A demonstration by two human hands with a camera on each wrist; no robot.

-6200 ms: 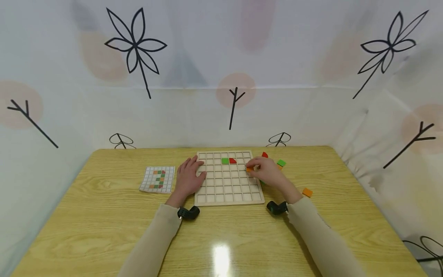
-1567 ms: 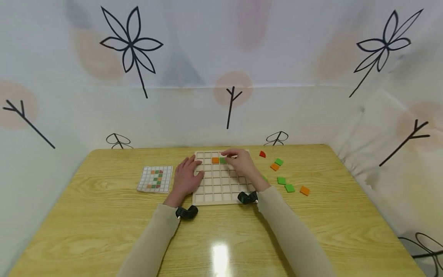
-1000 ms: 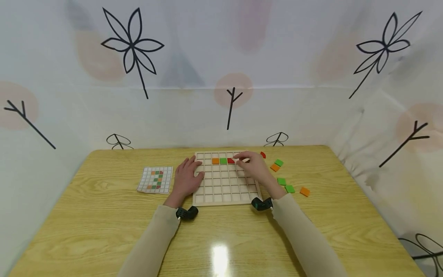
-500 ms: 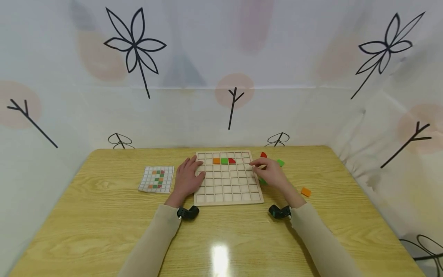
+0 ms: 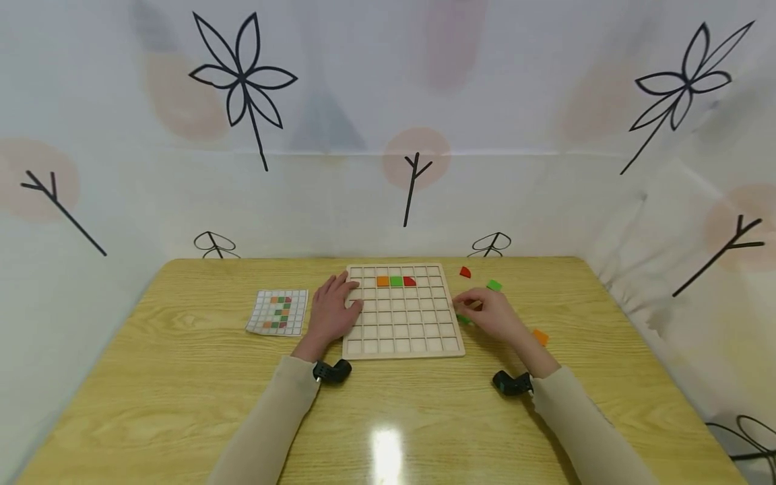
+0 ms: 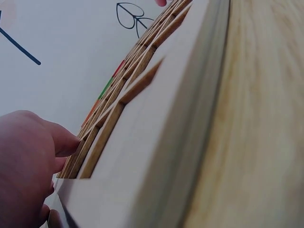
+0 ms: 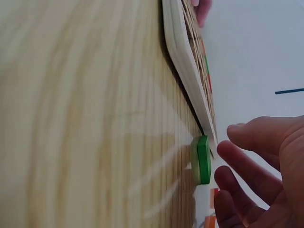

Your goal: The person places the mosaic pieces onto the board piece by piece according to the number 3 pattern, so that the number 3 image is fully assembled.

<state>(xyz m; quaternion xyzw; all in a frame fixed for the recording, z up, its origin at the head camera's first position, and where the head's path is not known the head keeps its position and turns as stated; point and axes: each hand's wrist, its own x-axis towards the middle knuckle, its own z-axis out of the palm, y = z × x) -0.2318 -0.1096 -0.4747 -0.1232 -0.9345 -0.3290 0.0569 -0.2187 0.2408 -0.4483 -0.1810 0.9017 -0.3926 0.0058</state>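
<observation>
Head view, left side: left hand (image 5: 330,312) rests over the left edge of the pale wooden grid board (image 5: 394,356), fingers extended, grasping no tile; board lies flat on the yellow wood-grain desk (image 5: 188,404).
Head view, right side: right hand (image 5: 490,311) is off the board's right edge, fingertips about the low green square tile (image 5: 464,319), partly covered; far the nearer hand.
Grid compartments: second row from the far side, third to fifth columns hold an orange square tile (image 5: 382,281), a bright green square tile (image 5: 396,281) and a red quarter-round tile (image 5: 409,281).
Beyond the right hand: loose red quarter-round tile (image 5: 465,272), loose green square tile (image 5: 494,285), loose orange square tile (image 5: 541,337).
Pattern card: white paper card (image 5: 277,312), coloured grid printed, left of the left hand.
Left wrist view: digits over the board's edge; pressure, cannot tell.
Right wrist view: fingers and thumb parted, nothing grasped; low green square tile lies flat on the desk just beside the board, a gap short of them. Square, so no long axis to follow.
</observation>
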